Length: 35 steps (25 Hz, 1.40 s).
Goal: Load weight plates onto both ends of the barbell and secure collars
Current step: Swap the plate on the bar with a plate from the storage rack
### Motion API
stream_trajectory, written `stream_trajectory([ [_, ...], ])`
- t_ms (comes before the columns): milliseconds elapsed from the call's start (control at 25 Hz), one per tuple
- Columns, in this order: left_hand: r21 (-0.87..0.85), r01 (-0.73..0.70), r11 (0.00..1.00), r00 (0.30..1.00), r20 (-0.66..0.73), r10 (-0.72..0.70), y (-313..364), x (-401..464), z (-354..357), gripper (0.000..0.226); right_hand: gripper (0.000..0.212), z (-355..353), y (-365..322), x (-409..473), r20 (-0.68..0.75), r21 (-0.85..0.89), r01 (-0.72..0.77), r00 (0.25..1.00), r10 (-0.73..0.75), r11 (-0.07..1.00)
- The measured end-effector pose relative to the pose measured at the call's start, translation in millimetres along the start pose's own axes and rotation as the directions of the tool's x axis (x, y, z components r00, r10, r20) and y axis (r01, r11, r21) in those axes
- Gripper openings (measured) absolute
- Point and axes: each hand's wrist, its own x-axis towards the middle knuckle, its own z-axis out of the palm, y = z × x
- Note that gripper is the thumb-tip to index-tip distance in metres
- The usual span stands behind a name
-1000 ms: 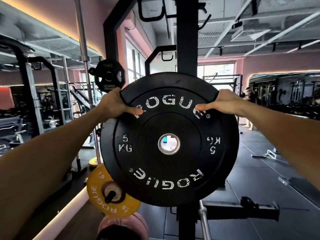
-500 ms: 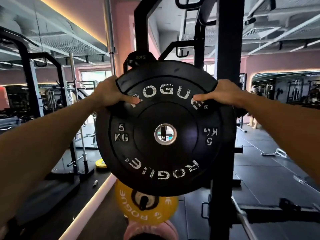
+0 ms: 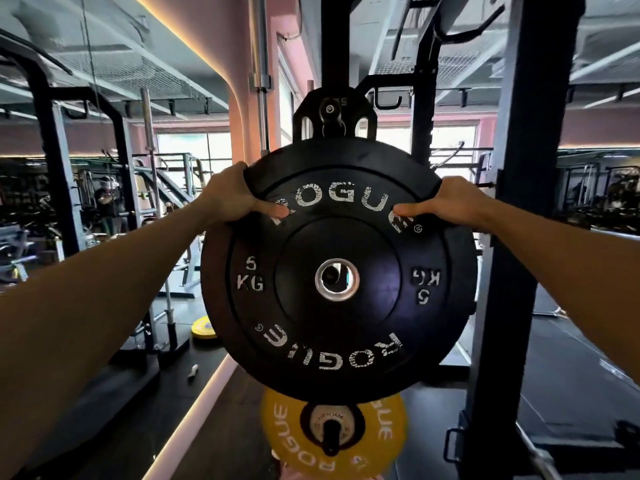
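Both hands on the black 5 kg plate (image 3: pixel 337 271), held upright at arm's length in front of the rack upright (image 3: pixel 334 39). Left hand (image 3: pixel 230 197) grips the upper-left rim, right hand (image 3: pixel 450 202) the upper-right rim; fingers wrap over the back edge, thumbs flat on the face near the lettering. So both closed around the plate, nothing else held.

Plate sits between a small black plate (image 3: pixel 332 114) hung on a peg above and a yellow plate (image 3: pixel 332 429) on a peg below. Centre hole (image 3: pixel 337 279) is unobstructed; something dark shows through it, can't tell if it's a peg or bar end. Barbell sleeve not clearly in view.

Judgement: step is carrying the plate to the bar. To do it well:
- keep the grip symmetric, high on the rim, so the plate hangs plumb
- sight the sleeve through the hole, square the face to it before pushing
- slide on straight; a tilted plate will bind
- keep fingers off the back face when seating it against the stop.
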Motion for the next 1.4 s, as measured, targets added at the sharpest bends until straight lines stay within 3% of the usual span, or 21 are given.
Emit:
stream_trajectory([
  [120, -0.02, -0.003, 1.0, 1.0, 0.01, 0.003, -20, 30, 23, 0.091, 0.087, 18, 11, 32, 0.021, -0.016, -0.027, 0.999, 0.027, 1.0],
  [280, -0.076, 0.006, 0.997, 0.999, 0.043, -0.003, -44, 65, 63, 0.082, 0.087, 47, 34, 75, 0.043, -0.047, -0.044, 0.998, 0.046, 0.998],
  [440, -0.084, 0.012, 0.996, 0.997, 0.073, -0.006, -68, 90, 96, 0.069, 0.07, 75, 55, 105, 0.067, -0.003, -0.05, 0.997, 0.05, 0.999],
  [640, -0.091, 0.047, 0.995, 0.997, 0.058, -0.041, -96, 116, 118, 0.077, 0.075, 108, 75, 137, 0.045, 0.061, -0.047, 0.998, 0.044, 0.997],
  [1000, -0.192, 0.049, 0.98, 0.999, 0.018, -0.046, -122, 165, 160, 0.078, 0.036, 125, 80, 177, -0.055, 0.035, 0.065, 0.996, -0.063, 0.997],
  [1280, -0.13, 0.04, 0.991, 0.999, 0.012, -0.039, -134, 227, 196, 0.079, 0.039, 149, 113, 236, -0.105, 0.05, 0.069, 0.992, -0.064, 0.996],
  [1400, -0.096, 0.039, 0.995, 0.999, 0.001, -0.039, -143, 251, 213, 0.088, 0.055, 162, 130, 264, -0.139, 0.062, 0.036, 0.99, -0.027, 0.997],
])
